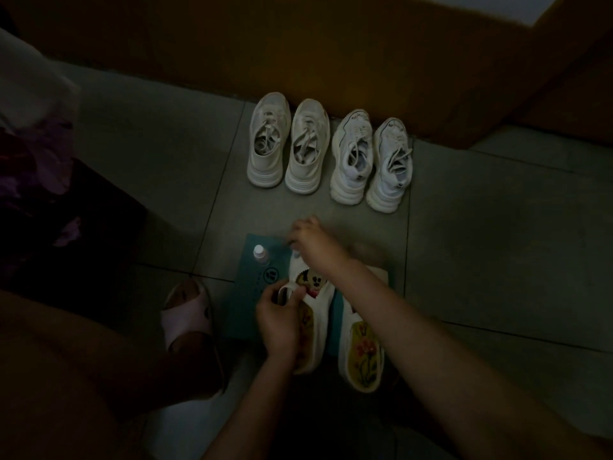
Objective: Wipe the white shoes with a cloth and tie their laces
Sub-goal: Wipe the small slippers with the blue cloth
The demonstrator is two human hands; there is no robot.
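Now pinches tongue of near white shoe [321,327] with left hand [277,315], holds right hand [311,244] over its toe, curled and blurred, grasp not readable; second shoe [361,355] under right forearm.

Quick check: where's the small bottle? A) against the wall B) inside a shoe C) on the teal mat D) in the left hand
C: the bottle stands on the mat, left of the shoe that the left hand grips.
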